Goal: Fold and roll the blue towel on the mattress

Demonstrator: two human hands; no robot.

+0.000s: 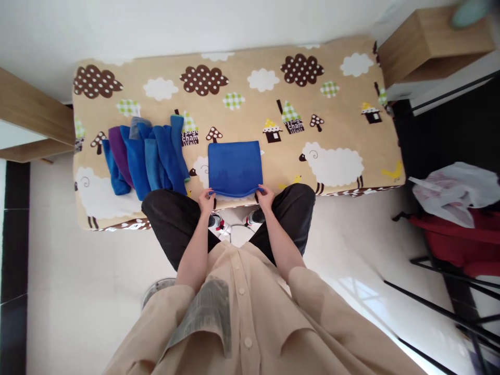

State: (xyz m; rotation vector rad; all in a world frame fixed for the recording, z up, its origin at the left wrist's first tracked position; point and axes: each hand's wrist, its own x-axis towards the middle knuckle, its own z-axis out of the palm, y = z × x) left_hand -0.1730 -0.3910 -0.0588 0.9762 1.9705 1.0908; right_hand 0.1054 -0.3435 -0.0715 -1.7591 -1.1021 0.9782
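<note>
A blue cloth (235,169) lies flat and squared near the bed's (336,112) front edge, close to the middle. The left hand (205,201) pinches its near left corner and the right hand (266,198) its near right corner, fingers closed on the hem, seemingly to keep the edge taut and straight. Well to the left, a loose pile of blue and purple cloths (146,156) sprawls toward the bed's front left corner, apart from the flat one. Nothing lies between the hands and cloth.
</note>
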